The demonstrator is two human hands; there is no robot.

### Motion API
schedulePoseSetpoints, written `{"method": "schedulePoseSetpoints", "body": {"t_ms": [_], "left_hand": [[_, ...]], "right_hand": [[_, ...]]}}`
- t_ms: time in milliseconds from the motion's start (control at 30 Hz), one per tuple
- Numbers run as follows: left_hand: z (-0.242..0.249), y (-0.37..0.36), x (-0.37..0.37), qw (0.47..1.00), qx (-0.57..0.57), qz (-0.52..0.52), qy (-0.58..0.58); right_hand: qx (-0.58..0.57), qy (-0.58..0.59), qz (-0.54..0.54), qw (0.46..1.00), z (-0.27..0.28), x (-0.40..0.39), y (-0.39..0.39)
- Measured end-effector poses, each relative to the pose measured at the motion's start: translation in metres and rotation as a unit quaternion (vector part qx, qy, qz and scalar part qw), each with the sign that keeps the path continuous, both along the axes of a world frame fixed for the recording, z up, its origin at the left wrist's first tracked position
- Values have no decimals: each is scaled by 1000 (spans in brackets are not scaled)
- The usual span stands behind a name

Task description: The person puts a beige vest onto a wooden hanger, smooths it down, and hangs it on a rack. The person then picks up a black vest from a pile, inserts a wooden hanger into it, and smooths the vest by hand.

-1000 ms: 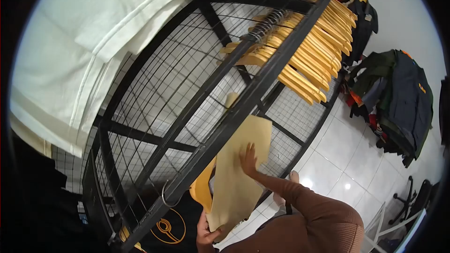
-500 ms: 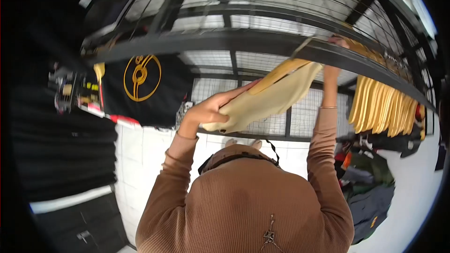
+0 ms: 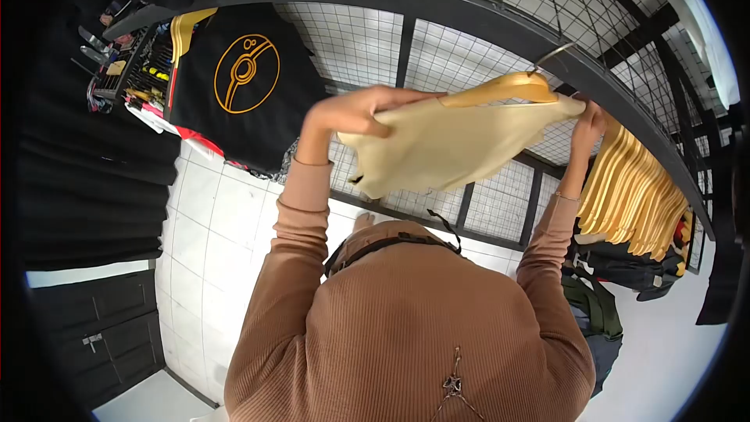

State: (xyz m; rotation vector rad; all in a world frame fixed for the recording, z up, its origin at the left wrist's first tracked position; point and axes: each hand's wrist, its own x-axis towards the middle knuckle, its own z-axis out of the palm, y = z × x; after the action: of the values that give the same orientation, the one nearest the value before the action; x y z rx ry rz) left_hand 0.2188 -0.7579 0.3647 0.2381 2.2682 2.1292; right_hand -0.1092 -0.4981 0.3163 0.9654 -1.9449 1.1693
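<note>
A cream-coloured garment hangs on a yellow wooden hanger in front of me. The hanger's metal hook overlaps the black rail in this view. My left hand is closed on the garment's left shoulder, with the thumb on the front and the fingers behind. At the opposite shoulder, my right hand pinches the fabric by the hanger's right end, just under the rail.
To the right hangs a row of yellow wooden hangers, with dark clothes below. On the left is a black shirt with a yellow circular print, beside other hanging clothes. Wire mesh lies behind the rail. A black curtain covers the far left.
My right hand has come down from the rail near the hangers to the garment's right shoulder. The left hand keeps its hold. The camera view has shifted.
</note>
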Motion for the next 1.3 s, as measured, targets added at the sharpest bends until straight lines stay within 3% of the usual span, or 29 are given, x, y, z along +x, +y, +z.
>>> {"method": "schedulePoseSetpoints", "body": {"t_ms": [67, 100, 167, 200, 267, 367, 500, 600, 633, 700, 767, 800, 833, 900, 967, 1033, 1100, 1133, 1233, 1300], "left_hand": [[9, -18, -2, 978, -187, 64, -69], [9, -25, -5, 978, -189, 63, -67], [1, -39, -18, 949, -284, 133, -31], [-3, -46, -26, 930, -330, 165, -10], [-13, -59, -43, 923, -338, 182, 13], [-14, -62, -71, 911, -346, 217, 56], [2, -32, -114, 901, -356, 242, -45], [11, 19, -129, 811, -428, 388, -93], [-10, 19, -135, 816, -429, 378, -83], [-74, 18, -154, 824, -286, 446, 201], [-59, 32, -114, 929, -179, 290, 142], [-48, 44, -93, 964, -43, 216, 151], [-37, 56, -72, 975, 93, 132, 150], [-19, 74, -22, 982, 167, 53, 73], [-25, 88, 13, 988, 113, -17, 104], [-27, 93, 36, 994, 48, 20, 92], [-28, 75, 41, 995, 60, 5, 75], [-28, 63, 42, 996, 72, 2, 53], [-23, 49, 43, 996, 88, -14, 20], [-18, 46, 41, 994, 102, -26, -4]], "right_hand": [[-21, -77, 14, 997, 8, -3, 11], [-24, -75, 13, 997, 21, 10, 12], [103, -179, 189, 960, 53, 53, 17], [99, -179, 180, 962, 57, 63, 23], [261, -365, 259, 855, 62, 80, 34], [223, -410, 306, 830, 68, 111, 45], [227, -417, 369, 798, 62, 147, 62], [226, -417, 357, 805, 53, 187, 58], [216, -421, 333, 816, 51, 203, 53], [157, -440, 298, 833, 48, 238, 42], [92, -453, 259, 848, 45, 270, 24], [45, -453, 252, 854, 43, 284, 13], [-2, -451, 243, 859, 39, 296, 2], [-82, -389, 235, 887, 14, 311, -22], [-156, -297, 209, 919, -5, 332, -54], [-237, -460, 154, 842, -40, 371, -80], [-214, -457, 258, 824, -86, 395, -95], [-221, -451, 252, 827, -97, 391, -92], [44, -541, 282, 792, -75, 376, -74], [-31, -505, 256, 824, -63, 378, -86]]}}
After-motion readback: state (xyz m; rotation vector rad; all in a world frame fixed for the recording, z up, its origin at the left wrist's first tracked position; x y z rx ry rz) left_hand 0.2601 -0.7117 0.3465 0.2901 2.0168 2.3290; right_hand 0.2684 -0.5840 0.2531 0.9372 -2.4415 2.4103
